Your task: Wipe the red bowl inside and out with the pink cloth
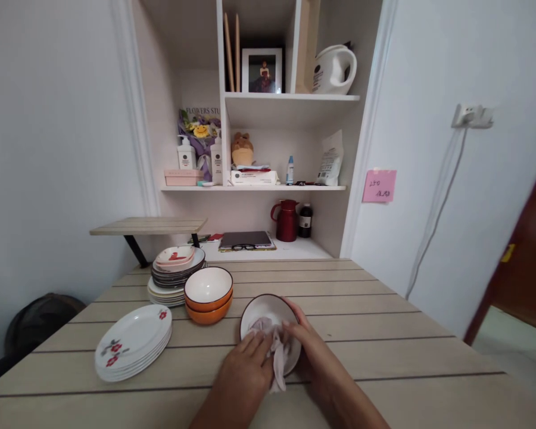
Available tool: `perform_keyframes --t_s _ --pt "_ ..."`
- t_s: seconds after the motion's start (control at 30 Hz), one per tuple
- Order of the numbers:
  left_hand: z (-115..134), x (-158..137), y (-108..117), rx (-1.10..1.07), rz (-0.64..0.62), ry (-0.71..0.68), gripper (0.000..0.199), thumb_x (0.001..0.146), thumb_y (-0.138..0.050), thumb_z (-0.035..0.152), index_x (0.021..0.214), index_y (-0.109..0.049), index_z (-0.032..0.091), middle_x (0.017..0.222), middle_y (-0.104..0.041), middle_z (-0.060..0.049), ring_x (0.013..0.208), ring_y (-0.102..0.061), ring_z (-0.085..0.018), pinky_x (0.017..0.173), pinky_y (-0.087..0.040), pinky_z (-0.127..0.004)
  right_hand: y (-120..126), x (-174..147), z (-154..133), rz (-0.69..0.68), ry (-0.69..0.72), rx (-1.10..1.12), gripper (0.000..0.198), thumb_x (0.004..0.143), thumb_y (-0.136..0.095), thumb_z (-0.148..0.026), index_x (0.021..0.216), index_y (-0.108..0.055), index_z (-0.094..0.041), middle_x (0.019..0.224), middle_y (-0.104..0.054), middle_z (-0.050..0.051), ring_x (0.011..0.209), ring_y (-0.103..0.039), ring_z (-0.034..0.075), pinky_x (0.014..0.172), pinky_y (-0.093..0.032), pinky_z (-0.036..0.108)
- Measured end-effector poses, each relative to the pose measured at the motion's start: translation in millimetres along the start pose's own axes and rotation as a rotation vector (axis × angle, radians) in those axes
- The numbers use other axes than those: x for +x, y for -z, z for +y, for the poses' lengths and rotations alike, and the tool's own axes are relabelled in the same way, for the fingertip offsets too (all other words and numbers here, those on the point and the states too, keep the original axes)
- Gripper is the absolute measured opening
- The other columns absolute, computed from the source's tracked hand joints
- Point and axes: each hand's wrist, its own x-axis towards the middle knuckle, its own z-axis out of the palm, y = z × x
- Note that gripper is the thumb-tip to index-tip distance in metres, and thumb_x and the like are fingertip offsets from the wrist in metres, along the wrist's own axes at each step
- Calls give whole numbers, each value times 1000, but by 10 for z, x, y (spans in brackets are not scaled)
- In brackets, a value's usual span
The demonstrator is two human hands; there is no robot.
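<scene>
One broad table of pale wooden slats with dark seams (361, 310) fills the lower view, its far edge meeting a tall white built-in shelf unit (290, 102). Over the far left corner of the surface stands a small raised wooden shelf on black legs (149, 225). On the unit's lowest level rest a flat dark-grey laptop-like slab (246, 239) and a glossy red handled jug (287, 220).

Just in from the far left corner rises a mixed stack of round plates topped by small pink-rimmed square dishes (174, 277). Nearer the left edge sits a pile of white oval plates with red flowers (134, 339). Two nested orange bowls with white insides (208, 307) stand just beside the mixed stack.

Midway between the left and right edges, toward the near edge, is a round white bowl with a dark brown rim (268, 307) — whether its base touches the surface is hidden. The right hand (302, 330) clasps its right side, thumb inside, fingers partly hidden behind the rim. The left hand (248, 360) reaches into the bowl, its fingers close together and curled over a crumpled pale pinkish cloth (279, 360) — one end hangs past the near rim.
</scene>
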Motion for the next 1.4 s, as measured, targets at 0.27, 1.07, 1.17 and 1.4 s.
perform_keyframes --t_s 0.27,1.07,1.17,1.4 --pt "266 108 -21 -101 -142 199 42 96 -51 9 131 -73 20 133 -73 -10 122 -71 -28 107 -58 -42 -1 -31 -33 40 -25 16 103 73 -86 -39 161 -34 -35 96 -79 3 88 -73 27 83 -54 40" --pt "518 371 322 -364 -245 379 64 91 -49 6 151 -56 25 143 -67 -9 124 -68 -26 104 -56 -35 15 37 47 85 -81 88 72 72 -85 -55 137 -64 -29 107 -81 5 103 -73 32 92 -55 41" --pt "303 193 365 -362 -251 272 55 94 -53 12 146 -62 28 141 -69 -6 125 -68 -25 106 -55 -34 -19 38 10 49 -78 78 62 72 -85 -54 128 -70 -31 111 -81 4 109 -72 32 98 -53 42" --pt "-12 -1 192 -46 -147 39 37 98 -50 8 118 -77 21 129 -75 -8 121 -71 -25 113 -50 -41 -23 54 14 -34 -67 80 60 75 -84 -48 129 -70 -26 115 -81 8 110 -72 33 101 -49 45"
